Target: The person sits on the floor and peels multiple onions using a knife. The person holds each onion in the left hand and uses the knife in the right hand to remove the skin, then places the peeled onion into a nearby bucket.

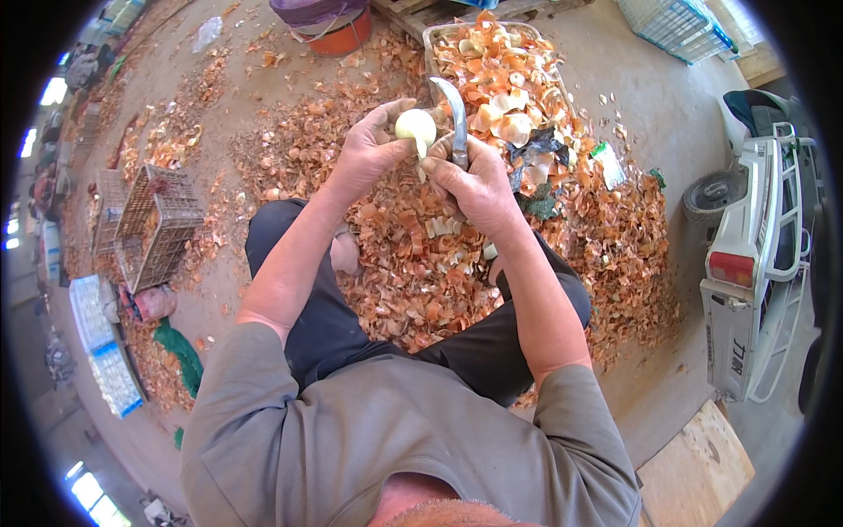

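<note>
My left hand [377,146] grips a pale, peeled onion [415,124] between thumb and fingers. From its lower side hangs a strip of pale onion skin [421,153], which the thumb of my right hand [471,181] meets. That same hand holds a knife with a curved blade [453,105], its tip pointing up and away from me. The blade stands apart from the onion, to its right. Below both hands, a thick layer of orange-brown onion skins [415,263] covers the floor between my legs.
Beyond my hands stands a crate heaped with onions and skins [510,72]. An orange bucket [339,36] is at the far side. Stacked plastic crates [161,224] lie to the left, near a green net [179,352]. A white three-wheeled or similar vehicle [741,290] is parked on the right.
</note>
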`<state>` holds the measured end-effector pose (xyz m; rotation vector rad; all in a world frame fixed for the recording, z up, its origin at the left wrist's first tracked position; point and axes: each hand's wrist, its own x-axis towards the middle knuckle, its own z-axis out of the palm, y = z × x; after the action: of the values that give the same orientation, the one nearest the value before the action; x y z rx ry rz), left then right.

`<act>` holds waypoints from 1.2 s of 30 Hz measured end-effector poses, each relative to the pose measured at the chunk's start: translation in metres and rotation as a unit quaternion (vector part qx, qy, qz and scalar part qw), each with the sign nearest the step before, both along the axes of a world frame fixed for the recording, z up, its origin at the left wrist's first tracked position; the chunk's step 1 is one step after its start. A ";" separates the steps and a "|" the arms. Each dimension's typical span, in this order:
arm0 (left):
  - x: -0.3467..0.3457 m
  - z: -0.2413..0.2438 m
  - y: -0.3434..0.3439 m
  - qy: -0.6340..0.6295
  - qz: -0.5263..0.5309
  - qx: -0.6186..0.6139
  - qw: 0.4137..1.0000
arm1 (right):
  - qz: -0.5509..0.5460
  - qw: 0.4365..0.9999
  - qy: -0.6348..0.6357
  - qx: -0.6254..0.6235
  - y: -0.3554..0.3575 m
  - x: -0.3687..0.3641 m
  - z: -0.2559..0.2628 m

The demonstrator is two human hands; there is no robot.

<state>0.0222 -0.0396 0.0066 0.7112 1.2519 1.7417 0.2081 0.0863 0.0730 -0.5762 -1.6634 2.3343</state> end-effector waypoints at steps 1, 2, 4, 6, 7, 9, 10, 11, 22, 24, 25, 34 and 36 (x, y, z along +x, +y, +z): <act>0.001 0.000 0.000 -0.001 -0.004 -0.002 1.000 | -0.006 1.000 0.005 0.003 -0.001 0.000 0.000; 0.000 -0.002 0.000 -0.001 -0.008 -0.005 1.000 | -0.004 1.000 0.009 0.009 -0.001 0.001 0.000; -0.003 -0.009 0.000 0.000 -0.013 -0.012 1.000 | 0.002 1.000 0.017 0.022 -0.002 0.001 -0.001; -0.004 -0.013 0.001 -0.012 -0.014 -0.016 1.000 | 0.011 1.000 0.004 0.009 0.003 0.003 0.000; -0.005 -0.013 0.001 -0.018 -0.014 -0.018 1.000 | 0.016 1.000 -0.002 0.002 0.007 0.005 0.000; -0.005 -0.009 0.000 -0.044 -0.023 -0.034 0.998 | -0.040 0.999 0.024 -0.021 0.011 0.007 -0.003; -0.005 -0.005 0.000 -0.057 -0.029 -0.042 0.997 | -0.085 0.996 0.013 0.003 0.017 0.006 -0.014; -0.006 -0.003 0.000 -0.068 -0.035 -0.039 0.996 | -0.129 0.991 0.002 0.026 0.021 0.004 -0.023; 0.000 -0.013 0.005 -0.014 -0.027 -0.074 0.997 | -0.122 0.988 0.011 0.093 0.016 -0.009 -0.028; 0.006 -0.008 0.003 -0.042 -0.037 -0.074 0.996 | -0.135 0.987 0.013 0.087 0.019 -0.010 -0.031; 0.006 -0.006 0.001 -0.041 -0.048 -0.066 0.996 | -0.148 0.984 0.015 0.102 0.020 -0.010 -0.033; 0.027 0.003 0.002 0.036 -0.024 -0.039 0.998 | -0.220 0.933 0.004 0.285 0.015 -0.020 -0.055; 0.028 0.007 0.003 0.014 0.013 -0.055 0.998 | -0.224 0.900 -0.005 0.373 0.014 -0.019 -0.055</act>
<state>0.0501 -0.0365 0.0139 0.6592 1.3701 1.6752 0.1893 0.1006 0.0183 -0.6903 -1.9785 1.2411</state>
